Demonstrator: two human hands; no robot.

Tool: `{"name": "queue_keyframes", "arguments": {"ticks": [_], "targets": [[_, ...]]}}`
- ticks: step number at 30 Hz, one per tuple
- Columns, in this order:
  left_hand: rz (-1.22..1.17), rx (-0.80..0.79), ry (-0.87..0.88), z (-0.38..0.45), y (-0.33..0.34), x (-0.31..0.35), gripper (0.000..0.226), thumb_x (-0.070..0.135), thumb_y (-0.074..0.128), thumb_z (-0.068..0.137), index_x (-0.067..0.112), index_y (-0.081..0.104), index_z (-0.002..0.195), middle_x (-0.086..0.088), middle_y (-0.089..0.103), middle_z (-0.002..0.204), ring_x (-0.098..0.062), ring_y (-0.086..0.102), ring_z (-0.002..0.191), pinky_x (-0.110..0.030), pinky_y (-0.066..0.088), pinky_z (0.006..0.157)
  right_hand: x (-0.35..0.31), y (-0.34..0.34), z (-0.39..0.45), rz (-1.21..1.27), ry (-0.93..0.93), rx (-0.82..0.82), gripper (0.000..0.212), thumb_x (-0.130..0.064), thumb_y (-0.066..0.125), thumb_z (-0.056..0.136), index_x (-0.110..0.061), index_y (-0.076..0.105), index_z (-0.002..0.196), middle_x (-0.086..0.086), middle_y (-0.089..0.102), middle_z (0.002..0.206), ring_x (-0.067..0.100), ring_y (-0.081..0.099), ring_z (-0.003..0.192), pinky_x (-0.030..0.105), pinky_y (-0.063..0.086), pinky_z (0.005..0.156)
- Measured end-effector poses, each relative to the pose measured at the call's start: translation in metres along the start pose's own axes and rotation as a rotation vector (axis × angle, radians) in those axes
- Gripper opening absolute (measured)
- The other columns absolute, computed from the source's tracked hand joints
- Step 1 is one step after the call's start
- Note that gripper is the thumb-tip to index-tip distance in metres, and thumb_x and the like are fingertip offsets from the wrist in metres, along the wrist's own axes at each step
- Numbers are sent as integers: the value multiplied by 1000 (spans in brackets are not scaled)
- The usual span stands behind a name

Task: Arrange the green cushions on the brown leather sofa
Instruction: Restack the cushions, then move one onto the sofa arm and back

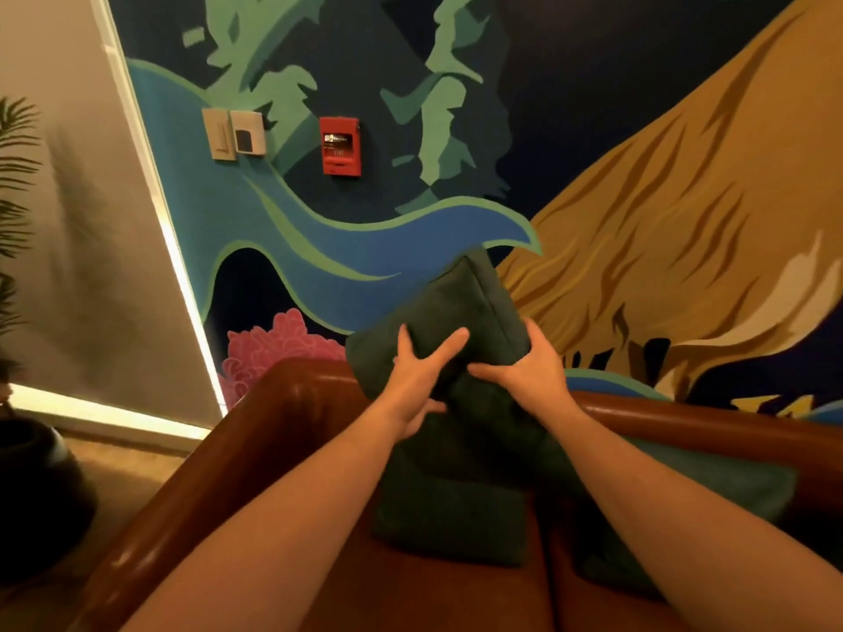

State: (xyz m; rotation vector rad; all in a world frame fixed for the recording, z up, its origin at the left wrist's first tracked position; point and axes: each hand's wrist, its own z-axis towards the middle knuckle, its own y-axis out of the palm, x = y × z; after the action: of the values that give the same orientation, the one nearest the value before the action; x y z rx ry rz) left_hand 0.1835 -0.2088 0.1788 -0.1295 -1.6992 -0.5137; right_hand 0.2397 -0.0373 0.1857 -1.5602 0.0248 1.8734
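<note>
A dark green cushion (460,307) is held up over the back corner of the brown leather sofa (283,403), tilted with one corner pointing up. My left hand (417,376) grips its lower left part, fingers spread on the front and thumb underneath. My right hand (531,369) grips its lower right edge. Beneath it a second green cushion (451,504) leans against the sofa back. A third green cushion (711,485) lies to the right, partly hidden behind my right forearm.
A painted mural wall rises behind the sofa, with a red fire alarm (340,146) and light switches (232,132). On the left are a beige wall, a lit baseboard, a palm plant (13,184) and a dark pot (36,490) on the floor.
</note>
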Motion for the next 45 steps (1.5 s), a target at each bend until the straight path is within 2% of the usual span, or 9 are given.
{"name": "queue_keyframes", "arguments": {"ticks": [6,11,15,18,21,26,33,38,45], "targets": [[51,158,172,4,3,1,159,68,94,31,43,0,157,2,31,158,-21,41,140,-52,41,113,-13,-2,-6,-195,-36,-521,103,-23,85,70,-39,31,156,5,46,130,26,48,130,34,41,111],[40,205,219,17,-35,20,78,32,91,67,27,56,136,0,70,121,-20,69,109,-47,56,96,-29,9,-15,89,8,-636,94,-10,57,68,-42,38,155,3,50,132,14,52,122,28,46,104],[-19,96,175,20,-72,52,48,21,85,74,20,70,119,-10,75,112,-33,71,106,-47,59,89,-23,-11,-1,340,133,-312,67,0,57,97,-36,41,152,7,66,125,18,67,102,32,61,84],[-90,-8,98,12,-92,68,47,21,77,77,9,68,122,-17,74,114,-33,73,98,-42,60,81,10,-33,11,269,409,27,73,-29,70,96,-30,33,160,10,58,141,26,62,117,43,54,97],[-130,-85,38,5,-109,72,35,28,67,81,5,70,107,-12,77,90,-25,75,75,-34,58,70,52,-45,11,208,596,1,116,-69,81,69,-36,20,163,12,44,157,36,47,139,54,38,115],[-95,-73,-1,13,-111,72,40,40,68,81,10,69,108,-9,78,88,-23,76,75,-35,57,69,58,-52,1,439,543,-70,140,-77,90,30,-26,45,152,5,63,136,31,59,123,52,44,107],[294,263,219,58,-109,54,38,52,61,94,22,63,118,4,69,111,-22,66,108,-38,54,89,56,-40,-6,329,447,217,120,-55,92,51,-21,39,154,5,57,143,30,56,127,47,46,107],[113,183,100,62,-91,33,95,90,33,80,35,27,157,9,36,158,-20,32,145,-49,23,120,61,-38,-2,318,441,189,126,-46,95,59,-31,22,161,5,44,157,31,46,141,48,41,112],[48,122,110,67,-102,-3,62,41,68,91,31,41,146,-1,60,134,-24,60,117,-39,49,93,85,-48,-4,466,514,147,115,-74,78,63,-30,32,159,0,50,153,26,52,132,43,41,108]]}}
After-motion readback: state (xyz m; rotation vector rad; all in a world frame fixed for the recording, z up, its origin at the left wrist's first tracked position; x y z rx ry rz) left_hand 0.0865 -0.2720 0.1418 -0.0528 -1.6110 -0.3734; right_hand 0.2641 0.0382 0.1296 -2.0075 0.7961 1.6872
